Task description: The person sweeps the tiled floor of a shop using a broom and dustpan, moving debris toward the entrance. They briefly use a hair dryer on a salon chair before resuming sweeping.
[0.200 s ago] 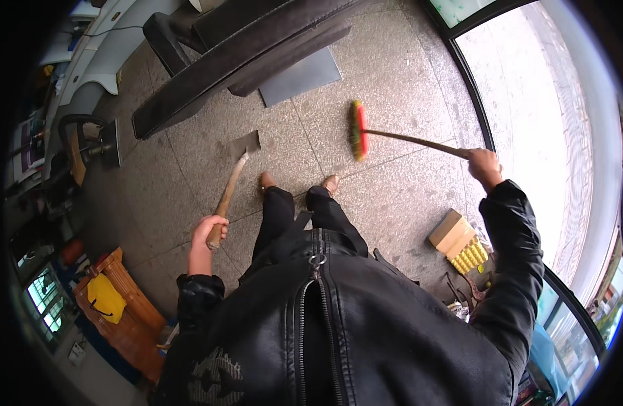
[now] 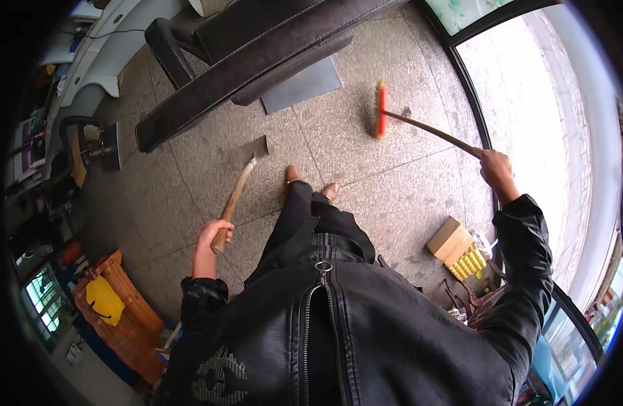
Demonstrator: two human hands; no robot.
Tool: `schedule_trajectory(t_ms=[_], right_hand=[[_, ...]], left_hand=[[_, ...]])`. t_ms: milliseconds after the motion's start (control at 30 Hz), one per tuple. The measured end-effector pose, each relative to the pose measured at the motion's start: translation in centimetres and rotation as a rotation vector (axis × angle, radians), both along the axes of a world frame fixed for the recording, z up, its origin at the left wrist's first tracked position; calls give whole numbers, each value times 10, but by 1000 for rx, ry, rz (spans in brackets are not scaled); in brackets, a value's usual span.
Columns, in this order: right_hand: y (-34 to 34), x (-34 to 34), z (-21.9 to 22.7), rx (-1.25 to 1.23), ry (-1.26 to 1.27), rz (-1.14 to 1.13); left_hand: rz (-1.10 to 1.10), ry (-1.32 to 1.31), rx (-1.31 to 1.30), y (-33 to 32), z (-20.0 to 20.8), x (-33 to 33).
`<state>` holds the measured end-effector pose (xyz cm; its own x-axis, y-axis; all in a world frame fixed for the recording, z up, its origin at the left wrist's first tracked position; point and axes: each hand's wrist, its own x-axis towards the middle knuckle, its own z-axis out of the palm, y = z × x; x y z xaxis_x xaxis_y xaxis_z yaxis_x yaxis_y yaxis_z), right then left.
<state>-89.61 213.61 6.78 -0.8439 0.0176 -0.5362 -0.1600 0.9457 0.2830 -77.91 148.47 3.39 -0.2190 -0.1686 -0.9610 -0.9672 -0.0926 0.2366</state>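
Observation:
My left hand (image 2: pixel 214 242) is wrapped round the thick wooden handle of a dustpan (image 2: pixel 240 186). The dustpan's flat grey metal pan is low over the speckled floor, left of my feet; I cannot tell whether it touches. Out to the right, my right hand (image 2: pixel 499 173) grips the upper end of a broom's brown stick (image 2: pixel 433 134). The broom head (image 2: pixel 382 111) is red with yellowish-green bristles, slightly blurred, and lies farther away than my shoes. A small dark clump (image 2: pixel 407 112) shows on the floor just right of the head, by the stick.
A dark padded bench or sofa (image 2: pixel 257 64) crosses the far side, with a grey mat (image 2: pixel 303 84) beside it. At right runs a black door frame (image 2: pixel 475 111). A cardboard box (image 2: pixel 450 240) and yellow egg tray (image 2: pixel 468 262) sit near right; an orange-brown wooden seat (image 2: pixel 132 325) stands near left.
The broom head has moved right and away from me, and the dark clump now shows. My right hand shifted slightly right. The dustpan moved slightly right, and my left foot stepped forward and right.

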Motion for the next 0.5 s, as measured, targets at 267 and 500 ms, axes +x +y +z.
schedule_trajectory(t_ms=[267,500], right_hand=[[-113,-61,-114,-476,29,-126],[-100,-93,-142,-340,-123,-232]], left_hand=[[-79,-34,63,29,-10,-46],[-262,-42,67,61,-18,-108]])
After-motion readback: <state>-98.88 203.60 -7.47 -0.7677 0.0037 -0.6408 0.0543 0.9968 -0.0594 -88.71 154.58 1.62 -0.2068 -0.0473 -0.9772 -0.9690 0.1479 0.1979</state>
